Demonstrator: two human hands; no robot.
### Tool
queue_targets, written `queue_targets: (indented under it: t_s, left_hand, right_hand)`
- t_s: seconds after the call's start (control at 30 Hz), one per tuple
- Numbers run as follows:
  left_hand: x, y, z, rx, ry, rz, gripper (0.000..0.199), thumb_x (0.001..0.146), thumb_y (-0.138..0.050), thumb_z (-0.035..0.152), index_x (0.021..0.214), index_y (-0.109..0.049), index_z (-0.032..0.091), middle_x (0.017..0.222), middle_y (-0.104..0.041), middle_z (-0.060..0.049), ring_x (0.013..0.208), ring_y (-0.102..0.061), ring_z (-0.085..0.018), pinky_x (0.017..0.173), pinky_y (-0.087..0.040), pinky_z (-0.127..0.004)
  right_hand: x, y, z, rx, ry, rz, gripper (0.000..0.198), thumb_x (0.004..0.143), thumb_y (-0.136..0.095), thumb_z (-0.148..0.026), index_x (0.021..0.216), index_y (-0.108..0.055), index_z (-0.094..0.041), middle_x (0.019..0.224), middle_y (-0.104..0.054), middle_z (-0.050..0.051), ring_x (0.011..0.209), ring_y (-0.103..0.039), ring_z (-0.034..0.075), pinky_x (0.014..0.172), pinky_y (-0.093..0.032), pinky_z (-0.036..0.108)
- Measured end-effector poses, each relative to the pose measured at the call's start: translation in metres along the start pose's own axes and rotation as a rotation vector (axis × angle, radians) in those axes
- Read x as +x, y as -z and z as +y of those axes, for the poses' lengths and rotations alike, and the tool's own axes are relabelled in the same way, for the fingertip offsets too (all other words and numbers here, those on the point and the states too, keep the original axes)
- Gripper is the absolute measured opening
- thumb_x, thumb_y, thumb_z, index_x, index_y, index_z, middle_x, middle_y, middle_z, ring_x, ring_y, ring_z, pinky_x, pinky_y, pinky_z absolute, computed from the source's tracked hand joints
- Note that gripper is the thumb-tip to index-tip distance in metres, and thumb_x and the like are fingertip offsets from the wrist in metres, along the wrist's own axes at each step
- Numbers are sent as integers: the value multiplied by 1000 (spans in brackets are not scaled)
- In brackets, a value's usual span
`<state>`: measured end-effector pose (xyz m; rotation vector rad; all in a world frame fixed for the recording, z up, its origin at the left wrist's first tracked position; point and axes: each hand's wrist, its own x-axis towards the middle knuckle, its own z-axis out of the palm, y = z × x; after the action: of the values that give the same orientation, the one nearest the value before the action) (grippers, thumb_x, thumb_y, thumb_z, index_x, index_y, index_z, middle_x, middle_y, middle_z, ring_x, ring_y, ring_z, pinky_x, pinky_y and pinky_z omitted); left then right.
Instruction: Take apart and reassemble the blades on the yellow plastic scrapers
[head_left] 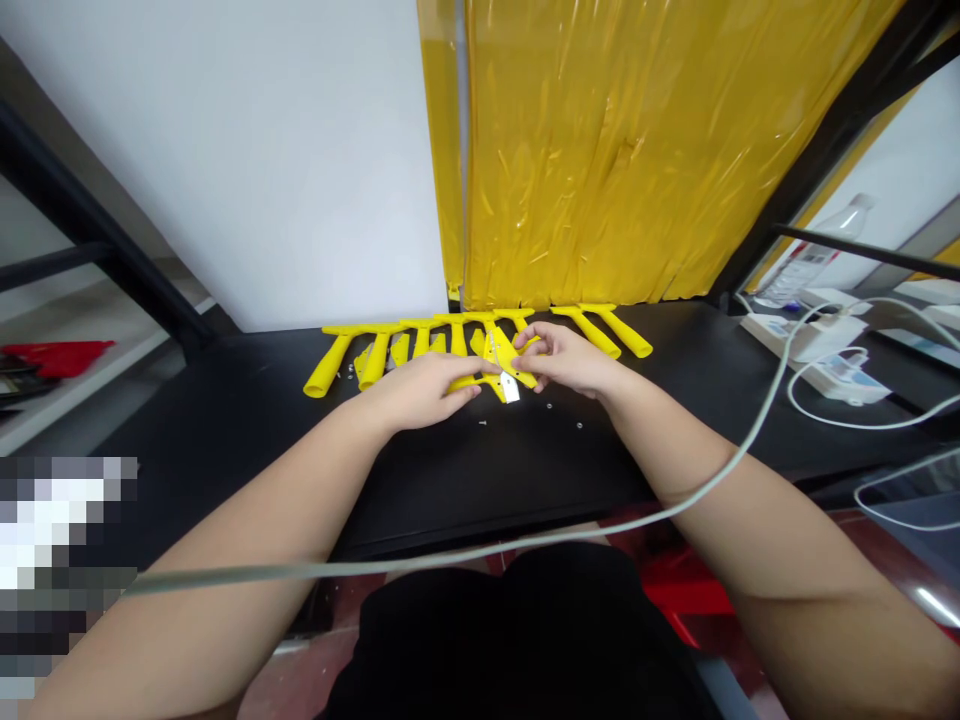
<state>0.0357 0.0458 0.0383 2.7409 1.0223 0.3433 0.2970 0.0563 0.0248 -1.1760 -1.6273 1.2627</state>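
Note:
Near the back of the black table, both hands are on a yellow plastic part with small holes and a bright metal blade-like plate sticking out toward me. My left hand has its thumb and index finger closed at the part's left side. My right hand pinches its right edge between thumb and fingers. Fingers hide some of the part. More yellow plastic pieces with tube-shaped handles lie in a row behind and beside my hands. A tiny screw and small nuts rest on the tabletop.
The black table meets a white panel and yellow film at the back. At right are white power strips and a plastic bottle. A pale cable crosses low in front of my forearms.

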Motion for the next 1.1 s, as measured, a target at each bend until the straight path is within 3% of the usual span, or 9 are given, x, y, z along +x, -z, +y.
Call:
queue_targets:
  t_s: [0.17,0.3,0.43,0.6,0.73,0.9,1.1]
  left_hand:
    - [0,0,2,35,-7,-4,41,106,-49,36,144,-62,31,135,-73,-4,118,-70,-27,101,-51,-41]
    - [-1,2,7,91,64,-20,40,105,-49,41,142,-58,30,116,-77,-6,104,-72,-30,83,-52,-39]
    - [-2,3,8,80,86,-18,44,103,-53,43,145,-53,29,105,-76,-6,90,-72,-27,71,-48,-34]
    - [-2,3,7,70,2,-13,40,104,-52,38,142,-57,28,108,-76,-6,95,-72,-27,80,-49,-36]
    - [-1,2,5,79,-46,-22,38,104,-52,36,140,-62,28,116,-77,-6,102,-72,-27,86,-50,-37]
    - [-1,2,3,99,-79,4,34,104,-53,39,127,-70,22,101,-79,-6,89,-72,-25,80,-49,-35]
    - [-2,4,1,86,-67,51,35,103,-55,40,130,-71,24,100,-80,-5,83,-72,-22,82,-50,-35]
  right_hand:
    - [0,-2,-1,64,-105,-53,38,76,-93,-21,92,-58,-20,60,-65,-6,50,-65,10,51,-62,21]
    - [0,-2,-2,102,-174,-112,41,75,-95,-23,91,-58,-18,64,-71,-1,54,-70,11,52,-62,18]
    - [1,-2,0,114,-208,-121,45,70,-98,-21,92,-59,-18,63,-70,-3,51,-67,9,51,-61,18]
    - [2,-4,1,94,-208,-152,49,62,-101,-22,91,-63,-17,65,-69,-4,52,-66,9,50,-60,17]
    - [2,-6,3,93,-175,-207,39,69,-97,-24,93,-67,-16,71,-71,-2,56,-68,8,54,-61,17]
    - [3,-11,5,40,-101,-209,39,73,-94,-29,99,-69,-16,72,-72,0,58,-68,9,54,-60,19]
    - [-6,20,-8,-326,-11,-150,31,77,-90,-38,87,-70,-17,63,-68,0,55,-64,12,55,-56,24]
